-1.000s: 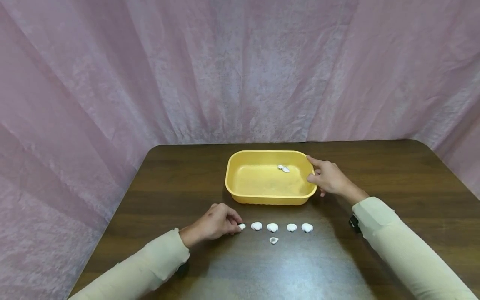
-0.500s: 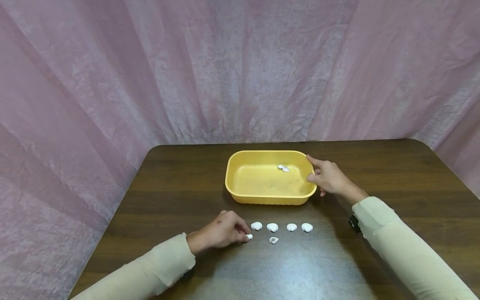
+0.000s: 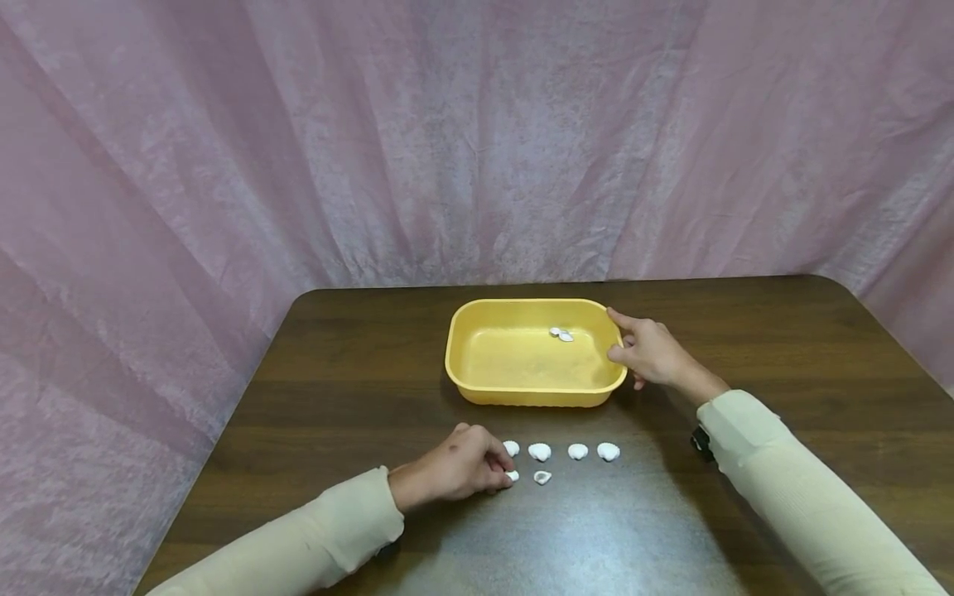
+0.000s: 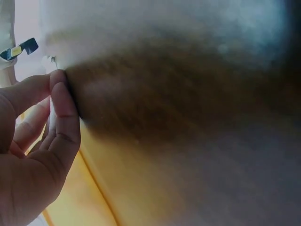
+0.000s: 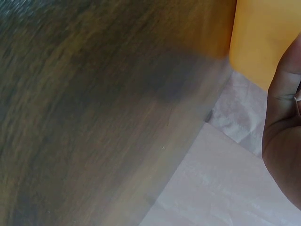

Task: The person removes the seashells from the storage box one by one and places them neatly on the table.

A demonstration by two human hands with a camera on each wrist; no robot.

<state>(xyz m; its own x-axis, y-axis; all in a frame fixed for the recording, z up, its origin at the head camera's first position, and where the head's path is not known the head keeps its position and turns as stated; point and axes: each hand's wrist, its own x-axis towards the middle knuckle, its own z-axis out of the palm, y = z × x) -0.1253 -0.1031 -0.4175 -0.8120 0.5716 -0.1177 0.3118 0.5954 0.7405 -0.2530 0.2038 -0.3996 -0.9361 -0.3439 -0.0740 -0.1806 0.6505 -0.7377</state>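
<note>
My left hand (image 3: 464, 465) pinches a small white seashell (image 3: 513, 476) between thumb and fingertips, low over the table. In the left wrist view the fingertips (image 4: 57, 77) meet, and the pinched shell is hardly visible. Just right of it lies another seashell (image 3: 542, 478), hollow side up. Behind these runs a row of several white ribbed shells (image 3: 540, 452), the leftmost partly covered by my fingers. A yellow plastic tub (image 3: 535, 397) stands beyond the row. My right hand (image 3: 652, 354) grips its right end, thumb over the rim; its lower fingers are mostly hidden.
Small white shells (image 3: 566, 336) lie inside the tub toward its back right. The dark wooden table (image 3: 358, 356) extends to both sides. A pink velvet curtain (image 3: 477, 149) hangs along its back edge.
My left hand has moved the leftmost shell out of the row, toward me and right, beside the hollow-side-up shell. My right hand stays on the tub.
</note>
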